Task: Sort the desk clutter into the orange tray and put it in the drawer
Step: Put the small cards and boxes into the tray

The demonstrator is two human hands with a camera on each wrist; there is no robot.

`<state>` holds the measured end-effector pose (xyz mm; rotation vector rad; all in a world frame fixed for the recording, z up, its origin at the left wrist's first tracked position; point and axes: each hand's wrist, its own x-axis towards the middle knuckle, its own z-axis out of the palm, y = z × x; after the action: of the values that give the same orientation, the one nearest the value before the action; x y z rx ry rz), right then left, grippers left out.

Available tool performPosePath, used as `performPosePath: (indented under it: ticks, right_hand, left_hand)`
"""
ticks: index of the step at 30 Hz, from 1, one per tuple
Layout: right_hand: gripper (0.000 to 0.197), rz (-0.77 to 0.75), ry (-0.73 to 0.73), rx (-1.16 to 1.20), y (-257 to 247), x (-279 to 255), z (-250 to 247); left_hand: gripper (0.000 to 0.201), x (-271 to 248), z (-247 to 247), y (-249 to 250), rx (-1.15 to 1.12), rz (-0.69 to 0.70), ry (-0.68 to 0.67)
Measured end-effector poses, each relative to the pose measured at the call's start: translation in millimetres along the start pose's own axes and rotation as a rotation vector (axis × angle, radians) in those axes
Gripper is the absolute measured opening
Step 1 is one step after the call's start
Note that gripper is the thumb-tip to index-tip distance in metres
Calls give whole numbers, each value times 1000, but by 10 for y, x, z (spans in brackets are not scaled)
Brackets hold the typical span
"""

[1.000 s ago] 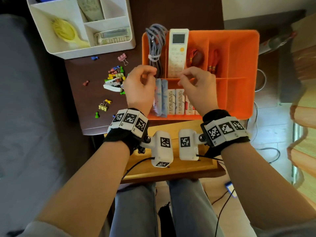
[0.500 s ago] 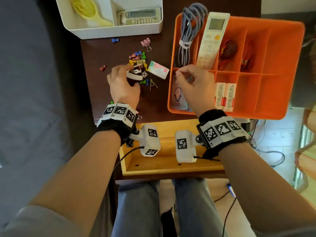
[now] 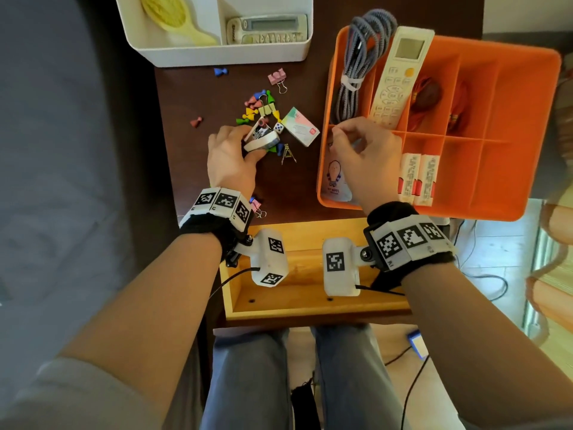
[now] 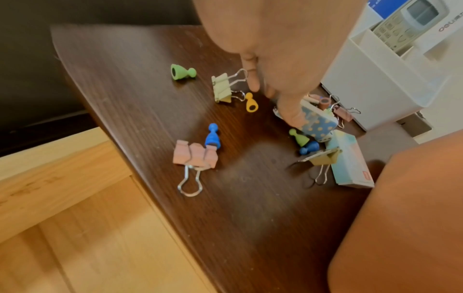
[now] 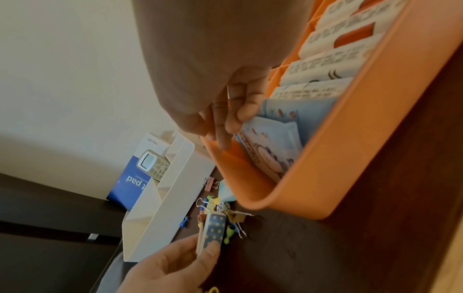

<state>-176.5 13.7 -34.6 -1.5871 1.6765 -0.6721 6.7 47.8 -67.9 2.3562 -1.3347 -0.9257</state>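
Observation:
The orange tray (image 3: 527, 169) lies at the right of the dark desk, with a grey cable (image 3: 359, 63), a white remote (image 3: 400, 76) and white tissue packs (image 3: 418, 175) in its compartments. My right hand (image 3: 341, 133) reaches into the front-left compartment and pinches the top edge of a light blue packet (image 3: 336, 178) (image 5: 270, 138). My left hand (image 3: 254, 144) grips a small white case with a blue dotted side (image 3: 262, 141) (image 4: 318, 123) (image 5: 213, 230) in the clutter pile. The wooden drawer (image 3: 297, 305) stands open below my wrists.
Binder clips (image 4: 195, 156), coloured pawn-shaped pins (image 4: 213, 136), a die (image 3: 279, 127) and a small pastel box (image 3: 300, 127) are scattered left of the tray. A white organiser (image 3: 217, 54) holding a yellow brush stands at the back. Cables trail on the floor at right.
My left hand has left the tray, moved left to the clutter pile and taken hold of the small white case. My right hand has stayed at the blue packets.

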Motion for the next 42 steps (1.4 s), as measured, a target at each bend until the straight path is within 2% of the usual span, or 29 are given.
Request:
performPosePath:
  ticks: [3, 6, 8, 11, 13, 14, 18, 23, 26, 29, 33, 35, 38, 42]
  right_hand:
    - [15, -32, 32, 23, -84, -1, 22]
    - [14, -133, 12, 47, -233, 0, 77]
    - [14, -208, -81, 27, -338, 7, 157]
    - [20, -310, -331, -81, -467, 44, 318]
    - [26, -321, -480, -204, -524, 77, 409]
    - [27, -302, -508, -236, -541, 91, 435]
    - [39, -145, -420, -153, -573, 133, 428]
    - [43, 83, -478, 90, -563, 118, 367]
    - [36, 56, -458, 223, -512, 86, 333]
    - [41, 39, -375, 261, -488, 91, 258]
    - [36, 52, -223, 300, -436, 120, 125]
    - [32, 85, -163, 320, -412, 138, 61]
    - [23, 139, -124, 329, -354, 158, -28]
    - [15, 163, -100, 295, -275, 172, -102]
  left_hand:
    - [39, -38, -29, -13, -9, 5, -27]
    - [36, -96, -78, -21, -18, 28, -49]
    - [35, -128, -121, -19, -16, 50, -54]
    - [37, -145, -185, -8, 30, 69, -54]
    - [38, -142, -219, -12, 60, 63, -61]
    - [38, -140, -234, -13, 56, 63, -61]
    - [40, -128, -280, -31, -52, 74, -47]
    - [43, -166, -255, 2, -372, 104, -97]
    - [41, -179, -245, 89, -429, 124, -131]
    - [39, -157, -251, 149, -460, 161, -131]
    - [47, -89, -232, 190, -415, 141, -126]
    - [44, -39, -186, 188, -353, 127, -93]
    - [41, 49, -94, 212, -248, 128, -80]
    - [49, 153, 14, 311, -81, 168, -101]
